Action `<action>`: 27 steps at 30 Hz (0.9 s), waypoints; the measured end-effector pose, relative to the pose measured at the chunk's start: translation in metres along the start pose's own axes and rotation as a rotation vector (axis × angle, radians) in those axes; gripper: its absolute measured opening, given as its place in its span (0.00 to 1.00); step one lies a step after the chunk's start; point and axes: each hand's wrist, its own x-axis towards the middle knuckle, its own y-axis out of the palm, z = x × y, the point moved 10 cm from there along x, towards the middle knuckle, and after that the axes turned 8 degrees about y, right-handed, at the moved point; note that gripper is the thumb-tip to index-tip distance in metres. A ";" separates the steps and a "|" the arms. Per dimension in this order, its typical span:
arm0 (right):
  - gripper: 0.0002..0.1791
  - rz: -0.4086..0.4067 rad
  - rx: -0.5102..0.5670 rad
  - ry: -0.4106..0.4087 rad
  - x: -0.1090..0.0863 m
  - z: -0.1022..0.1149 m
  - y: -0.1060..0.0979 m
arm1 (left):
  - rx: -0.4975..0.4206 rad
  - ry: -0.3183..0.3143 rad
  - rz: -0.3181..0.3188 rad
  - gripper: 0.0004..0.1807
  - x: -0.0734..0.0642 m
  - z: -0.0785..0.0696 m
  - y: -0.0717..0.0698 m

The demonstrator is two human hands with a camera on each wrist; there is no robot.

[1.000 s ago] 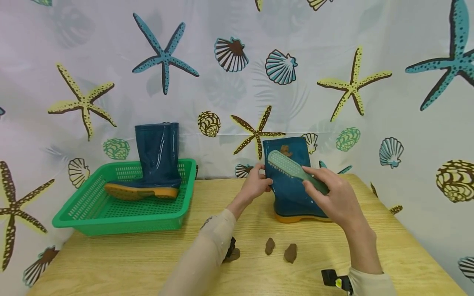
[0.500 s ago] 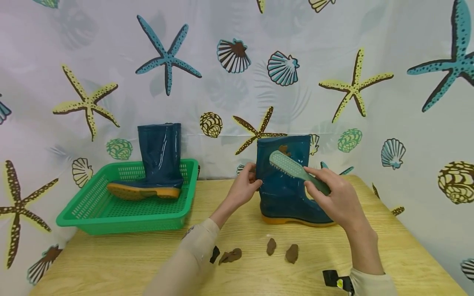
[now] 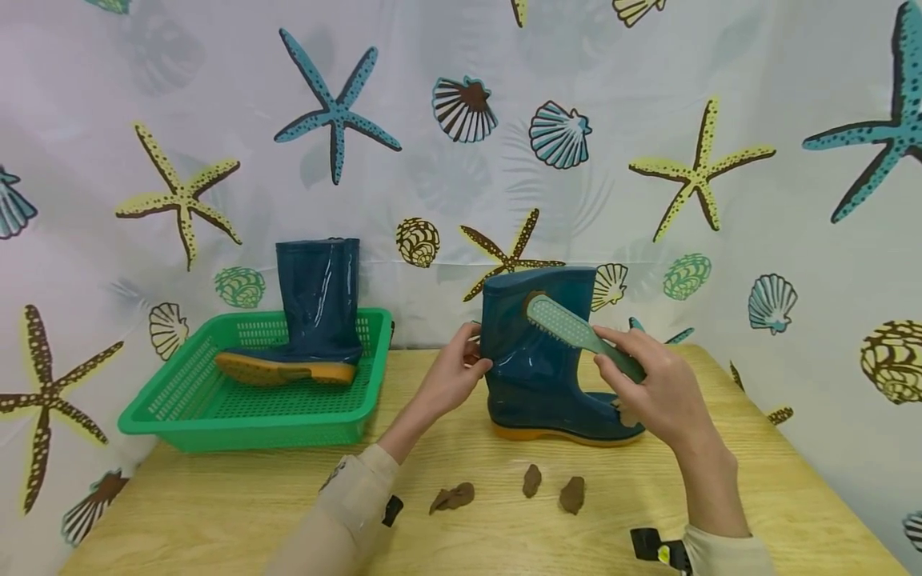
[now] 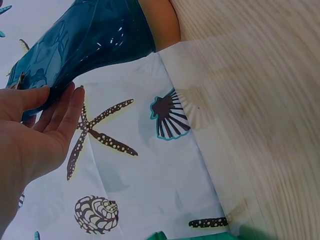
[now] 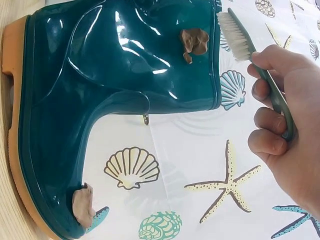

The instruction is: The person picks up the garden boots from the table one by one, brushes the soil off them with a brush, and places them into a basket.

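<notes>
A blue rubber boot [image 3: 529, 392] with an orange-yellow sole stands upright on the table. My left hand [image 3: 450, 372] pinches the back edge of its shaft, thumb on the near side and fingers behind. In my right hand [image 3: 663, 388] is a green scrub brush [image 3: 569, 324], gripped by the handle. Its pale bristles [image 5: 234, 37] face the shaft and hang apart from it in the right wrist view. One brown mud-like clump [image 5: 195, 42] sticks high on the shaft, mostly hidden behind the brush in the head view. Another clump [image 5: 83, 205] sits on the toe.
At the left, a green plastic basket [image 3: 245, 436] holds a second blue boot [image 3: 320, 304]. Several brown clumps [image 3: 572, 496] lie on the wooden table [image 3: 504, 544] in front of the standing boot. A patterned curtain [image 3: 432, 184] hangs close behind.
The boot has shifted left and turned, so more of its toe shows at the right. My left hand moved left with it. The brush stayed nearly in place.
</notes>
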 end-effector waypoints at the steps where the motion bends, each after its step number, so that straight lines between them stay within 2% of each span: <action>1: 0.23 -0.001 0.001 -0.004 0.000 0.000 0.000 | 0.009 -0.003 0.001 0.23 -0.002 0.000 -0.002; 9: 0.23 0.000 -0.003 -0.021 0.000 0.004 0.002 | 0.105 -0.012 0.007 0.24 -0.018 -0.001 -0.020; 16: 0.23 0.005 -0.026 -0.050 0.001 0.013 0.011 | 0.107 -0.065 0.038 0.21 -0.033 0.000 -0.036; 23: 0.26 0.007 -0.044 -0.115 0.000 0.026 0.020 | 0.112 -0.093 0.077 0.22 -0.043 -0.001 -0.039; 27: 0.27 0.003 -0.050 -0.125 0.001 0.028 0.022 | 0.126 -0.104 0.092 0.23 -0.047 -0.003 -0.041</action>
